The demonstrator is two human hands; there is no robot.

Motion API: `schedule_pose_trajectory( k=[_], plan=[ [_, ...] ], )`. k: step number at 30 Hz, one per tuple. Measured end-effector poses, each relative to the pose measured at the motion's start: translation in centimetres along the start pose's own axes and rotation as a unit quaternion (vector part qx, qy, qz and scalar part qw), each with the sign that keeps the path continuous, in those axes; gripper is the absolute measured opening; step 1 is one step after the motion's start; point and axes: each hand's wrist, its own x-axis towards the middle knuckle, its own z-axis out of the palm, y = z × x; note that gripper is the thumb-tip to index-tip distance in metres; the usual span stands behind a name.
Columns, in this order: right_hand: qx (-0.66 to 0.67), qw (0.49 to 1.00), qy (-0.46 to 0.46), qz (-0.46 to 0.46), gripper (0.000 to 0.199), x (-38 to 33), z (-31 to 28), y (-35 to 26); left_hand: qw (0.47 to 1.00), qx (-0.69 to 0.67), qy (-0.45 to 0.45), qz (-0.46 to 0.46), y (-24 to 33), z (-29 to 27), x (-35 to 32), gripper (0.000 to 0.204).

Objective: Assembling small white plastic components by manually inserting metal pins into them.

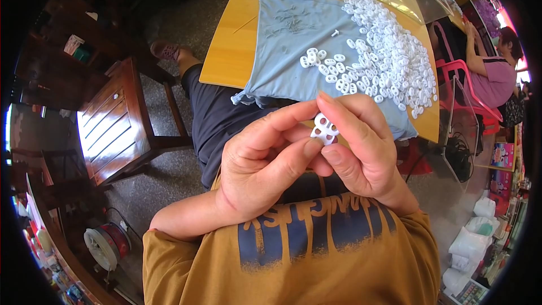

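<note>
At the far left, a dark wooden seat [116,121] with a slatted, shiny top stands on the speckled floor, and a spool [101,248] with a pale flange lies below it. Next comes the person's left hand [259,164], its thumb tip pressed against the lower end of a small white piece [324,129] and its forefinger reaching up along the far side, so the piece is pinched there.

The white piece sits between the two hands, in front of the chest and just off the table's near edge. It is smooth, rather glossy and plastic-looking, with rounded lobes and several rounded openings; whether it is one part or two fitted together, I cannot tell. The right hand [367,147] cups it from the other side, forefinger arched over the top and thumb near the lower end. How firmly those fingertips press, if they do, I cannot make out.

Beyond the hands, a light blue cloth [282,68] covers much of the yellowish wooden table [226,51]. Tiny pale bits [291,20] lie scattered on it, and further right spreads a large heap of white ovals [389,51], those at its edge showing two holes each.

As for writing, the brown shirt [192,271] bears big dark blue block lettering [316,229], upside down from here and partly hidden. At the far right, past a person in pink [494,76], colourful printed boxes [502,155] are too small to read.
</note>
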Motion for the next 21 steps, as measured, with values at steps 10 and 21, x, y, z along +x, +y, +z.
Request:
schedule_pose_trajectory(
  k=[10,21],
  plan=[
    [0.03,1.0,-0.006,0.007,0.04,0.1,-0.29,-0.3,0.999,-0.036,-0.025,0.023,-0.42,0.26,-0.12,0.039],
    [0.007,0.999,0.035,-0.04,0.034,0.16,0.15,0.02,0.997,-0.049,-0.03,0.057,-0.99,0.25,-0.34,0.031]
  ],
)
